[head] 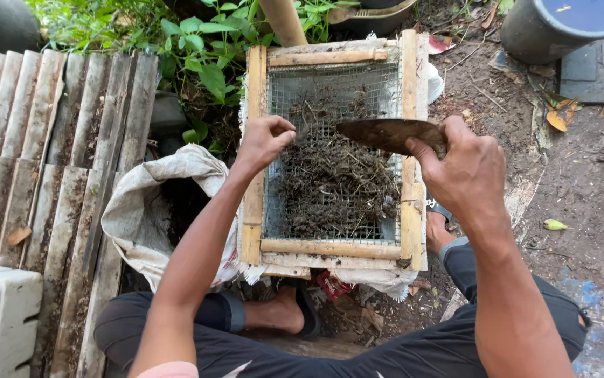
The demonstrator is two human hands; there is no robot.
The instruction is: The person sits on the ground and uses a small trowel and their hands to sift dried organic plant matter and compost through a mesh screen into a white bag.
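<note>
The right hand (468,164) is closed around the handle of a rusty broad blade (386,133), which points left across the upper part of a wooden-framed wire sieve (410,224). The left hand (263,140) hovers over the sieve's left rail with its fingertips pinched together, just beside the blade's tip; whether they grip something small cannot be told. Below both hands, a heap of dark soil and roots (337,185) lies on the mesh. The sieve rests over a white sack (137,210). Weathered wooden slats (43,154) lie to the left, and green plants (200,49) grow beyond.
</note>
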